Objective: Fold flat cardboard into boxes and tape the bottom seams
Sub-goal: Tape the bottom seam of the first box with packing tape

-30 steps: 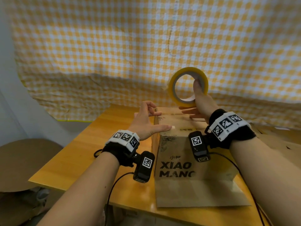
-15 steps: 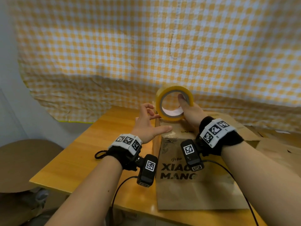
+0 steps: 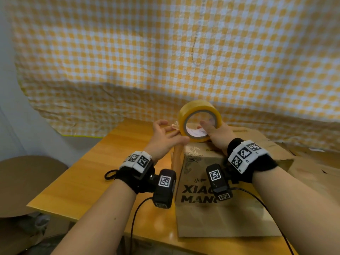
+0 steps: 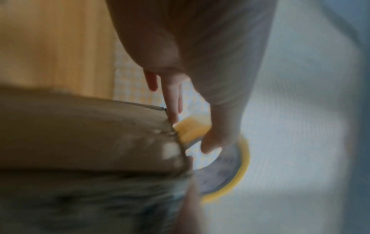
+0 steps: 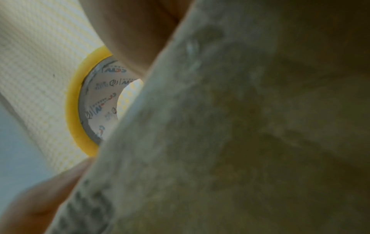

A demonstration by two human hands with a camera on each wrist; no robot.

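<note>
Yellow tape roll (image 3: pixel 199 120) stands on edge atop the brown cardboard box (image 3: pixel 207 168) on the wooden table (image 3: pixel 103 162). Right hand (image 3: pixel 214 134) hooks its thumb through the core; left hand (image 3: pixel 163 138) lies flat-fingered against the tape. Light, rigid ring, sticky film; best held by the core.

This looks like a makeshift packing corner in a plain room, not a fitted workshop. A wrinkled yellow-and-white checked cloth (image 3: pixel 165 61) hangs as a backdrop over a pale wall (image 3: pixel 7 89). A small wooden desk (image 3: pixel 88 172) carries a printed cardboard box (image 3: pixel 202 208) and a roll of yellow tape (image 3: pixel 199 109), with flattened cardboard (image 3: pixel 276 146) piled at its right side.
</note>
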